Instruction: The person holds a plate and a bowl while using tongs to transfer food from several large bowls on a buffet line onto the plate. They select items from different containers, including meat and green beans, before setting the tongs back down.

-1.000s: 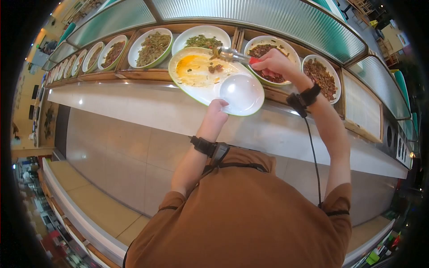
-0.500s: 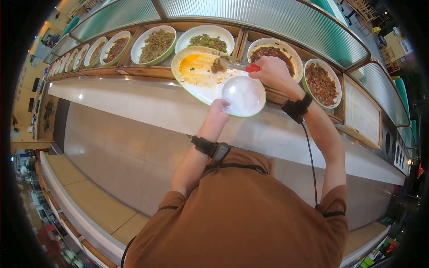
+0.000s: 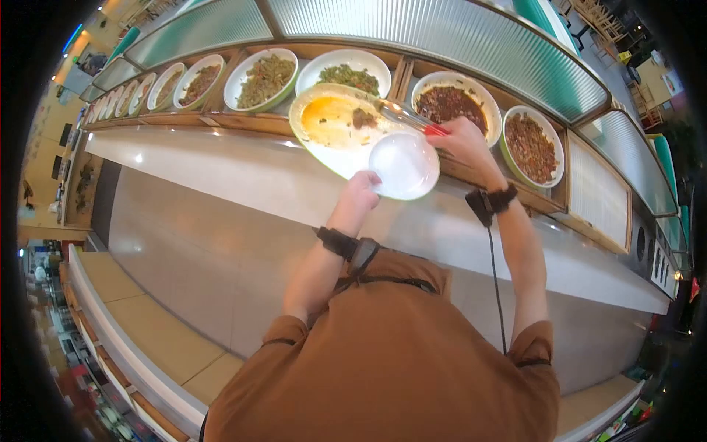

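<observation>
My left hand [image 3: 361,190] is closed at the near edge of a small white bowl [image 3: 403,166]. Behind and partly under that bowl lies a large white bowl [image 3: 324,151] with a green outside; whether my fingers also grip it is hidden. Orange sauce and a small brown clump of food [image 3: 363,118] are inside the large bowl. In my right hand [image 3: 468,144] are metal tongs [image 3: 403,114] with a red grip, their tips at the large bowl's far right rim, apart from the clump.
A wooden rack holds several filled bowls, among them chopped greens [image 3: 346,76], dark red sauce [image 3: 451,105] and a chopped reddish dish [image 3: 532,147]. Ribbed glass panels [image 3: 434,44] rise behind. A white counter ledge [image 3: 250,166] runs along the front.
The tongs have pulled back to the right from the brown food, which now sits as a clump in the large bowl. My view has shifted slightly.
</observation>
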### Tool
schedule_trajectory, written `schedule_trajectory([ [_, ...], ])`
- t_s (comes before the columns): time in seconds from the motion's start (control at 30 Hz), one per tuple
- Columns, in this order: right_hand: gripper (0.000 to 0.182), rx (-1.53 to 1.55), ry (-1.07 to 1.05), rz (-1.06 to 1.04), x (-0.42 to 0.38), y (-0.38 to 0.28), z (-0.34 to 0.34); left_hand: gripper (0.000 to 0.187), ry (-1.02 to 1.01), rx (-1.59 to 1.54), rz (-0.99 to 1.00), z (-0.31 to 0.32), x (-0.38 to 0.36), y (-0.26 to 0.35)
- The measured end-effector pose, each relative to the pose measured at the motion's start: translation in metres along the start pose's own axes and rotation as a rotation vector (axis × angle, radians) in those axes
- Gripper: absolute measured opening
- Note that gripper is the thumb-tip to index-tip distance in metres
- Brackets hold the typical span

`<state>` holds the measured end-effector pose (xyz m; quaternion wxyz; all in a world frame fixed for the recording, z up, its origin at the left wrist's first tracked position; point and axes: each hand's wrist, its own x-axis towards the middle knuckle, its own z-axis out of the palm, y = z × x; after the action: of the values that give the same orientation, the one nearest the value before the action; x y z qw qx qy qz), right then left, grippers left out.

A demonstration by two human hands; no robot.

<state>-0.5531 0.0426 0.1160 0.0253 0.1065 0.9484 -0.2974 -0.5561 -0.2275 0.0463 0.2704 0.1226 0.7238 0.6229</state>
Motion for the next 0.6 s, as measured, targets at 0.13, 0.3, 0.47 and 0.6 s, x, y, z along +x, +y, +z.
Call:
schedule_trajectory([
  [0.13, 0.034, 0.303, 0.149, 0.124, -0.033, 0.019, -0.003, 0.034, 0.025, 0.043, -0.007, -0.003, -0.013, 0.014],
  [0.3, 0.026, 0.700, 0.337, 0.339, -0.082, 0.064, 0.029, 0.030, 0.056, 0.038, 0.027, -0.016, -0.029, 0.022],
  [0.47, 0.020, 0.852, 0.457, 0.547, -0.121, 0.079, 0.062, 0.029, 0.088, 0.099, 0.012, -0.039, -0.045, 0.037],
  [0.6, 0.022, 0.835, 0.474, 0.563, -0.134, 0.071, 0.079, 0.028, 0.099, 0.031, 0.112, -0.067, -0.047, 0.034],
])
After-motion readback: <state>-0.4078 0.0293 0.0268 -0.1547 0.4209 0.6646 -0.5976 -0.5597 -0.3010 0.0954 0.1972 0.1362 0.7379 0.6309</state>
